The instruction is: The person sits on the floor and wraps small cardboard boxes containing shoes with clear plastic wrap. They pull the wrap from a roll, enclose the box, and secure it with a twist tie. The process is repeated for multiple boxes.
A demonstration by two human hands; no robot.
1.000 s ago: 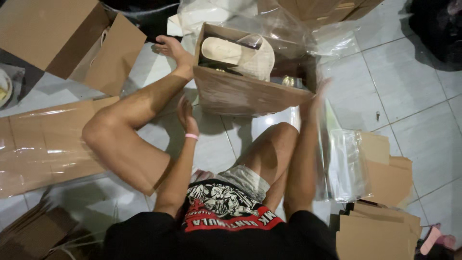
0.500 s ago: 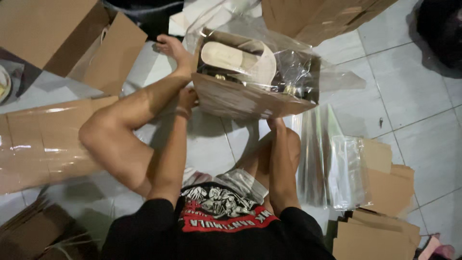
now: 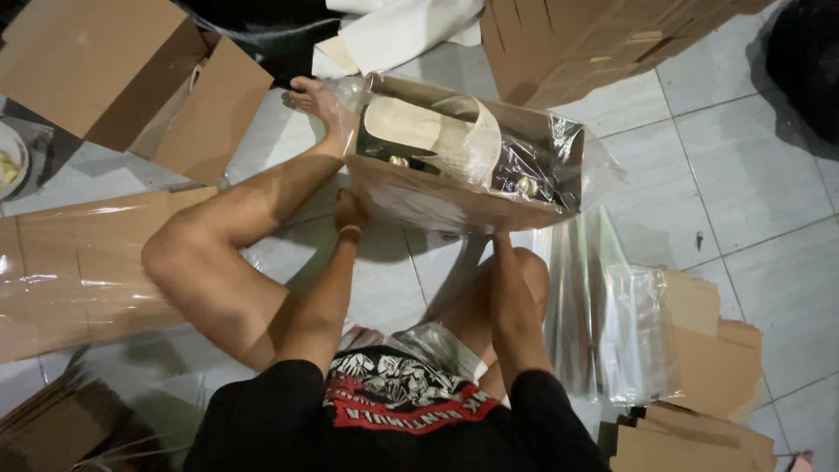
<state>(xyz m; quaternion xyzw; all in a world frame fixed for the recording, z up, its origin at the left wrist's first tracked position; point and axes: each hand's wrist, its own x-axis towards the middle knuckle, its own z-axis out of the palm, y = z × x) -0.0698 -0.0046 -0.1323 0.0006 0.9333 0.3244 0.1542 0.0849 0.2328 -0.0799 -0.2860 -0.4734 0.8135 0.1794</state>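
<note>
I sit on a tiled floor with my knees bent. In front of me is an open brown cardboard box (image 3: 437, 197) with a pale sandal (image 3: 419, 131) and dark items inside. A clear plastic bag (image 3: 594, 170) covers the box. My left hand (image 3: 350, 212) grips the box's near left lower edge. My right hand (image 3: 502, 241) is pressed under the near right edge, with its fingers hidden by the box. My left foot (image 3: 316, 98) rests against the box's far left corner.
An open empty carton (image 3: 131, 79) lies at the top left. Plastic-covered flat cardboard (image 3: 79, 271) lies on the left. Clear bags (image 3: 629, 332) lie over cardboard sheets (image 3: 717, 367) on the right. More cartons (image 3: 577, 44) and white wrapping (image 3: 393, 31) are beyond the box.
The clear bag now covers the box. My right hand moved from the box's right side to under its near edge, and my left hand moved up to the lower edge.
</note>
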